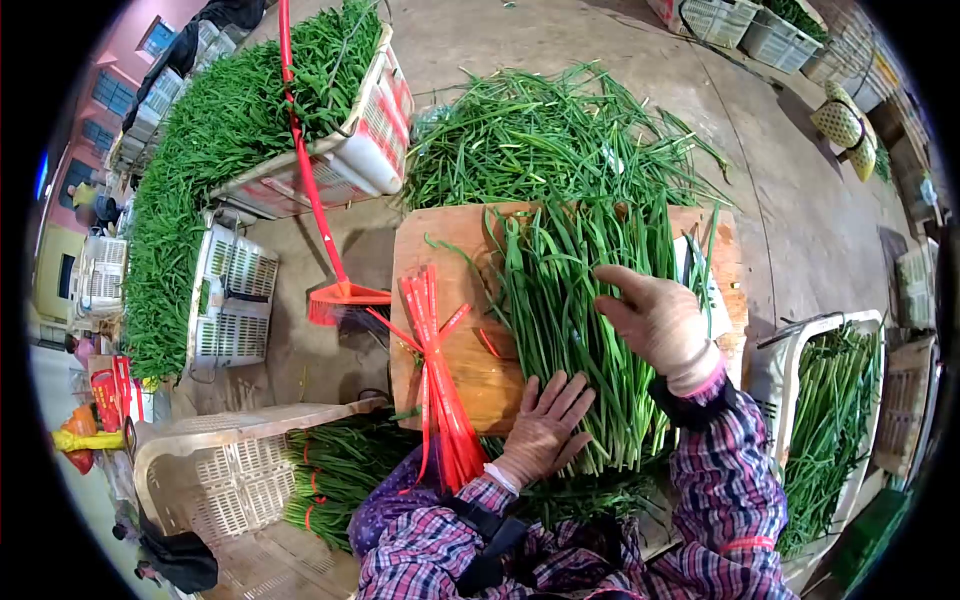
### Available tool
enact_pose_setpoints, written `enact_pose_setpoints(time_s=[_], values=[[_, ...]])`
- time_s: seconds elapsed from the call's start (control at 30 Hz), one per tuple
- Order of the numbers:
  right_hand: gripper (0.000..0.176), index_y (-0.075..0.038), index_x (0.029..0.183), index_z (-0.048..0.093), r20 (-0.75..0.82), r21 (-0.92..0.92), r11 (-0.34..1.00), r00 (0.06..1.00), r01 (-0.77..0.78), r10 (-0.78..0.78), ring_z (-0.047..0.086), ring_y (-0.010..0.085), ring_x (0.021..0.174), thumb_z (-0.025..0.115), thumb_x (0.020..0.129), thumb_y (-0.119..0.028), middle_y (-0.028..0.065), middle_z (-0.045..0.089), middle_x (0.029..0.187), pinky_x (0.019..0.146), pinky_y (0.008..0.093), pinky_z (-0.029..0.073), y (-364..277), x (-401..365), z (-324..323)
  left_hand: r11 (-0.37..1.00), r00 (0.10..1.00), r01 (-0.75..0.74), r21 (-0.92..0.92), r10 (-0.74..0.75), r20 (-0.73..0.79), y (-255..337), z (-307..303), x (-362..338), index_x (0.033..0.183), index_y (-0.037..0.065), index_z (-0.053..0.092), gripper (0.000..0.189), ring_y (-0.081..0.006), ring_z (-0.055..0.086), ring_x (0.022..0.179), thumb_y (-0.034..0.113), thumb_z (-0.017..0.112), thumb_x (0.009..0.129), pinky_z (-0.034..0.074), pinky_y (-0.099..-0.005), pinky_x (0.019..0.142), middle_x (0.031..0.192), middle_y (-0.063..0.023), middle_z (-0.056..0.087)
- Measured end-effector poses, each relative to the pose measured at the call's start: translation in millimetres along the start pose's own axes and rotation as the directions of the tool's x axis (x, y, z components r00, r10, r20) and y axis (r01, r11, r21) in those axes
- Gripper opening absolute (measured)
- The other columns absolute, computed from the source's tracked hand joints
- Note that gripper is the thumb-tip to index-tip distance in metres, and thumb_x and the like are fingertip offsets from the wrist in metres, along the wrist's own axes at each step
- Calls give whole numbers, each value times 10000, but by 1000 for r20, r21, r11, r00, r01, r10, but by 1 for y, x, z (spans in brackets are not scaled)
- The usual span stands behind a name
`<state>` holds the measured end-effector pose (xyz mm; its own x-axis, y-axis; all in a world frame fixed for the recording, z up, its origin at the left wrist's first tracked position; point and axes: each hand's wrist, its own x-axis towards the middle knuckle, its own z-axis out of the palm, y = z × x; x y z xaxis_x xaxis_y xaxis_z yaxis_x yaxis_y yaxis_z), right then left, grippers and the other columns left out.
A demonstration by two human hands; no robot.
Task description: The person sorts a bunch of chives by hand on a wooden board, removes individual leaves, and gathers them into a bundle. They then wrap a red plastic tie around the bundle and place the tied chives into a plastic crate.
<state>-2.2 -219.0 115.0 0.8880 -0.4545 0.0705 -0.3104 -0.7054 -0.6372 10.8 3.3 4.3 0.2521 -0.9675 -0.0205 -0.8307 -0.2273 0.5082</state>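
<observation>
the largest item is the mass of leafy greens [190, 190] heaped beyond and to the left of the wooden board [480, 385]. a loose heap of cut leaves [530, 140] lies on the floor beyond the board. a pale basket [225, 490] holding tied bunches stands at the board's near left; a white crate [775, 372] of greens stands to its right. a red broom [318, 200] is left of the board.

the leaf pile [575, 290] lies on the board's right half. its long axis runs away from the person, tilted slightly left at the far end; pale stem ends face the person, green tips point away.

the right hand [655, 320] is over the pile's right side, thumb and fingers parted; whether it grips any leaf cannot be told. the left hand [545, 430] lies palm down at the pile's near left edge, fingers spread, touching stems, not clenched.

red ties [452, 420] lie in a crossed bundle over the board's left part. they bear small pale printing, too small to read.
</observation>
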Motion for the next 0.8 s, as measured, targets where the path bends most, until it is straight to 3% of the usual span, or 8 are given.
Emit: enact_pose_setpoints(time_s=[0.07, 0.1, 0.27, 0.3, 0.4, 0.53, 0.67, 0.8], values=[[272, -140, 1057, 636, -11, -103, 981, 986, 167, -169, 628, 280, 645, 653, 801, -231, 125, 636, 717, 596, 363, 490, 3, 19, 23, 1000, 1000, 2, -1, -2, -1, 0, 1, 1, 1359, 106, 391, 627, -316, 200, 1362, 390, 571, 830, 100, -519, 1100, 1453, -102, 295], [262, -150, 1050, 637, 13, -74, 982, 985, 171, -171, 629, 311, 706, 639, 803, -238, 135, 645, 760, 620, 395, 496, 4, 30, 32, 1000, 1000, 6, -10, -6, 5, 0, 1, 1, 1357, 106, 394, 626, -316, 202, 1361, 395, 570, 830, 103, -523, 1099, 1451, -103, 296], [313, -195, 1162, 553, 128, -359, 913, 980, 192, -156, 623, 315, 695, 551, 854, -254, 121, 634, 748, 608, 433, 486, 9, 92, 57, 1000, 1000, 11, 1, -11, 6, -1, 2, 1, 1345, 108, 410, 622, -310, 211, 1357, 427, 555, 831, 133, -531, 1091, 1454, -97, 288], [318, -218, 1182, 515, 244, -409, 900, 969, 150, -51, 616, 325, 680, 518, 868, -263, 120, 631, 734, 594, 453, 476, 6, 107, 59, 1000, 1000, 10, -11, -10, 2, -1, 2, 1, 1345, 111, 409, 618, -307, 208, 1359, 433, 544, 836, 139, -531, 1090, 1459, -89, 281], [280, -209, 1140, 513, 310, -408, 871, 939, 275, -151, 623, 331, 696, 490, 862, -187, 117, 634, 736, 576, 455, 473, 19, 128, 71, 1000, 1000, 8, -14, -8, 5, -2, 5, 1, 1347, 109, 406, 620, -304, 205, 1358, 437, 537, 838, 144, -534, 1088, 1463, -86, 276], [262, -215, 1090, 551, 412, -579, 747, 908, 325, -76, 639, 316, 725, 491, 843, -151, 99, 646, 756, 592, 436, 491, 35, 145, 82, 1000, 1000, 3, 3, -3, 0, -3, 7, 1, 1354, 105, 396, 627, -302, 203, 1357, 449, 519, 845, 152, -536, 1086, 1466, -81, 270], [319, -253, 1145, 546, 390, -540, 749, 903, 383, -180, 641, 302, 711, 480, 849, -154, 91, 644, 747, 574, 424, 497, 36, 144, 68, 1000, 1000, 1, -26, -1, 3, -3, 5, 2, 1366, 103, 379, 623, -305, 186, 1368, 455, 483, 863, 143, -537, 1089, 1476, -77, 255], [363, -274, 1197, 516, 455, -567, 739, 886, 365, -89, 631, 314, 705, 469, 860, -148, 114, 631, 731, 598, 446, 488, 30, 145, 52, 1000, 1000, 2, 15, -2, -10, -2, 9, 0, 1374, 112, 373, 622, -294, 169, 1379, 463, 471, 869, 96, -514, 1107, 1484, -73, 243]])
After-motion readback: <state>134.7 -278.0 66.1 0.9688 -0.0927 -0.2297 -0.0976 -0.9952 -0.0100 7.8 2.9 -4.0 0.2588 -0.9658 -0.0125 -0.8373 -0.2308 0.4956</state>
